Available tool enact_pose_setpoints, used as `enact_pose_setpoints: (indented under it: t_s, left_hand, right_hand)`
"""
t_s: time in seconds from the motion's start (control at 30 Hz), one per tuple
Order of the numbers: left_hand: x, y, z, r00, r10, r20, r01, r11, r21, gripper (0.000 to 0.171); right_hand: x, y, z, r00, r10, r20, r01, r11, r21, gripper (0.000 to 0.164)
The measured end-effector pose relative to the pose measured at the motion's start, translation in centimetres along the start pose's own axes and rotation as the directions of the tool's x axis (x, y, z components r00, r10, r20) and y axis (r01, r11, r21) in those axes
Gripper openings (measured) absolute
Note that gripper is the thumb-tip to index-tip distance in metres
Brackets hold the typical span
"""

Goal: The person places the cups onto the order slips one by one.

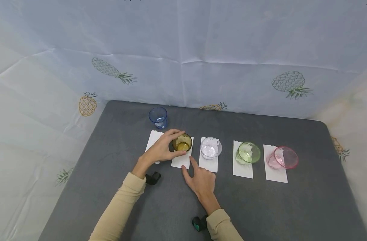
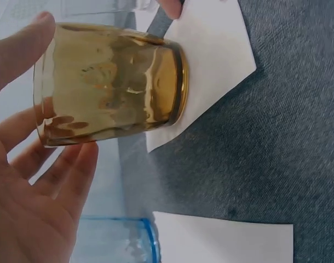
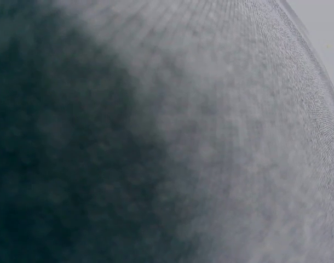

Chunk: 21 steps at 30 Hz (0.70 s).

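My left hand (image 1: 163, 147) holds an amber glass (image 2: 109, 85) near its rim, thumb on one side and fingers on the other. The glass is upright, its base right at a white paper slip (image 1: 180, 163). My right hand (image 1: 202, 180) has thumb and index finger extended, tips at the near right corner of that same slip; its other fingers are folded in. Left of the amber glass lies another paper slip (image 1: 153, 136), partly hidden by my left hand, with a blue glass (image 1: 158, 117) behind it. The right wrist view shows only blurred surfaces.
On the right, a clear glass (image 1: 211, 148), a green glass (image 1: 247, 153) and a pink glass (image 1: 282, 157) stand on paper slips. The grey table (image 1: 261, 207) meets a pineapple-patterned cloth (image 1: 231, 83) at the back.
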<state>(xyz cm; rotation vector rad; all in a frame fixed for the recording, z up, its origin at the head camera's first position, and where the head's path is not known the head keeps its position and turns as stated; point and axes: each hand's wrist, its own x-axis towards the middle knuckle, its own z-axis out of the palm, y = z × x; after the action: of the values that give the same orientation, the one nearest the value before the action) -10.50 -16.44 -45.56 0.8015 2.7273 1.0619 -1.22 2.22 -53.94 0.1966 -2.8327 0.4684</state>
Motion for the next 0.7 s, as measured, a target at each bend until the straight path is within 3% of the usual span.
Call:
enact_pose_setpoints:
  t_s: [0.27, 0.47, 0.7]
  left_hand:
    - [0.2, -0.4, 0.3, 0.998, -0.06, 0.018, 0.062, 0.992, -0.107, 0.076]
    - [0.1, -0.9, 0.5, 0.999, -0.046, 0.018, 0.048, 0.982, -0.181, 0.075]
    - [0.0, -1.5, 1.0, 0.999, -0.045, 0.016, 0.047, 0.954, -0.297, 0.075]
  right_hand:
    - [-0.1, 0.2, 0.0, 1.0, -0.013, -0.028, 0.013, 1.0, 0.001, 0.052]
    - [-0.2, 0.2, 0.0, 0.999, -0.012, -0.032, 0.013, 1.0, 0.021, 0.05]
    - [-0.2, 0.2, 0.1, 0.999, -0.019, -0.045, 0.02, 0.999, 0.033, 0.046]
